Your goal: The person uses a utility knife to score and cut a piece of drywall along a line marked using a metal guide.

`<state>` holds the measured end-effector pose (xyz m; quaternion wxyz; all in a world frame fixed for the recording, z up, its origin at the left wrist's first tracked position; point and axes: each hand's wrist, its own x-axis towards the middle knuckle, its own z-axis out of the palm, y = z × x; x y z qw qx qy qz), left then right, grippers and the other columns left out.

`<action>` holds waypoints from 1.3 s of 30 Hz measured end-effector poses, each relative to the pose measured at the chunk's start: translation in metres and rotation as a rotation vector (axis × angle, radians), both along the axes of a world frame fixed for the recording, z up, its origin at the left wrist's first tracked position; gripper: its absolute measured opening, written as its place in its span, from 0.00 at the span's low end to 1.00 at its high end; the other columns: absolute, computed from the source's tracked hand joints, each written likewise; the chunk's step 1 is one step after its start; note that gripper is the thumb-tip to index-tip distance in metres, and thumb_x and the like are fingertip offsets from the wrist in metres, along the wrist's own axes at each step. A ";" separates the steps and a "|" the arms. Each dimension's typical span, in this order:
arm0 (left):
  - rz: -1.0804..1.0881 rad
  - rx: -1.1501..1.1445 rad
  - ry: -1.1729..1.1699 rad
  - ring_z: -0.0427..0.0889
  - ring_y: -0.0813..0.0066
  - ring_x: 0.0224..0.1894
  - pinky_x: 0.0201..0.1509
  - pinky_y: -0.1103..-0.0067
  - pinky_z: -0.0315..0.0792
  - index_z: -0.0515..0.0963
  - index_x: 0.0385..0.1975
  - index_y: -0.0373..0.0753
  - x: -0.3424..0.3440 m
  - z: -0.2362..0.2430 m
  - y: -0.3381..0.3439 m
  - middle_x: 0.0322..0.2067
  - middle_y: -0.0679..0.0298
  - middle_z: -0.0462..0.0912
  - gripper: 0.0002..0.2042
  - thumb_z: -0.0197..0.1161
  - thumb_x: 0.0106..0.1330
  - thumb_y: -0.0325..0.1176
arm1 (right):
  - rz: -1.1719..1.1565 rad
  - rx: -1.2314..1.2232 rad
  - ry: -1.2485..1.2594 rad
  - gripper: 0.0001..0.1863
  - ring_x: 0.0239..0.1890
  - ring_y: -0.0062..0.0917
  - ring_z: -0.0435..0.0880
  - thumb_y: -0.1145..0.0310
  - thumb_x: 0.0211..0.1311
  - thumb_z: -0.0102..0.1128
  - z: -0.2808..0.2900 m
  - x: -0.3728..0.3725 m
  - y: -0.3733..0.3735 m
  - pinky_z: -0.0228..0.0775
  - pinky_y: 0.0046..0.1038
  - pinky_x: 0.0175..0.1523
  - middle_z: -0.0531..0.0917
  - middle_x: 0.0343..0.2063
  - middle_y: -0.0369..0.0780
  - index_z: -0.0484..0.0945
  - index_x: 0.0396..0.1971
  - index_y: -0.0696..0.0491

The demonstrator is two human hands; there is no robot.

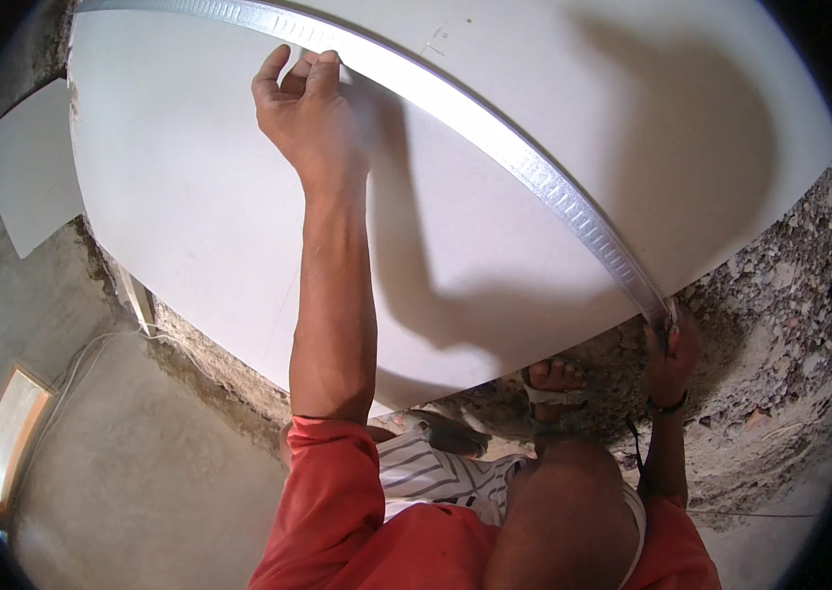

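Observation:
A long silver metal strip lies diagonally across a large white board; fisheye makes it look curved. My left hand is at the strip's lower edge near the upper middle, fingers bent, index fingertip on the edge, little finger raised; the thumb is mostly hidden. My right hand is closed round the strip's lower right end, with a small dark and metal item I cannot make out there. The board's shadowed lower edge passes just above my sandalled foot.
A smaller white panel is at the left against a grey wall. Below it are white cables and a wood-framed opening. Rough rubble runs along the board's right edge. My bent knee is below.

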<state>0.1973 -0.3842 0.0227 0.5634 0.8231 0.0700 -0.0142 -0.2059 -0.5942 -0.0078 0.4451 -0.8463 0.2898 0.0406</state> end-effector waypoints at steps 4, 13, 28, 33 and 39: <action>-0.008 -0.002 -0.047 0.79 0.67 0.51 0.64 0.68 0.65 0.66 0.58 0.30 0.001 -0.006 -0.006 0.44 0.55 0.81 0.22 0.61 0.64 0.24 | -0.014 -0.032 -0.030 0.20 0.42 0.36 0.83 0.74 0.57 0.64 -0.006 -0.007 0.004 0.74 0.34 0.47 0.82 0.43 0.49 0.77 0.52 0.58; -0.089 0.126 -0.178 0.78 0.65 0.53 0.59 0.75 0.72 0.67 0.58 0.27 -0.006 -0.016 -0.014 0.50 0.50 0.78 0.21 0.58 0.67 0.27 | -0.002 -0.032 0.011 0.22 0.46 0.37 0.83 0.72 0.57 0.65 -0.008 -0.013 0.005 0.75 0.34 0.49 0.83 0.45 0.48 0.76 0.54 0.57; -0.272 0.217 -0.303 0.79 0.68 0.49 0.54 0.75 0.74 0.66 0.59 0.23 -0.008 -0.027 -0.011 0.49 0.46 0.78 0.25 0.59 0.69 0.36 | 0.024 -0.016 0.062 0.25 0.41 0.36 0.83 0.74 0.55 0.65 -0.004 -0.010 0.003 0.75 0.32 0.45 0.82 0.41 0.47 0.75 0.55 0.55; -0.289 0.341 -0.262 0.80 0.73 0.44 0.49 0.77 0.76 0.68 0.58 0.26 -0.009 -0.024 -0.011 0.44 0.50 0.80 0.23 0.57 0.71 0.38 | 0.001 -0.013 0.040 0.26 0.41 0.36 0.83 0.74 0.54 0.65 -0.002 -0.008 0.005 0.75 0.33 0.44 0.82 0.43 0.47 0.75 0.56 0.53; -0.324 0.380 -0.456 0.80 0.75 0.36 0.40 0.80 0.76 0.70 0.54 0.23 -0.006 -0.033 -0.009 0.36 0.51 0.81 0.22 0.55 0.72 0.39 | -0.010 0.021 0.063 0.27 0.43 0.36 0.83 0.74 0.53 0.65 0.000 -0.006 0.004 0.75 0.32 0.46 0.82 0.43 0.46 0.75 0.56 0.53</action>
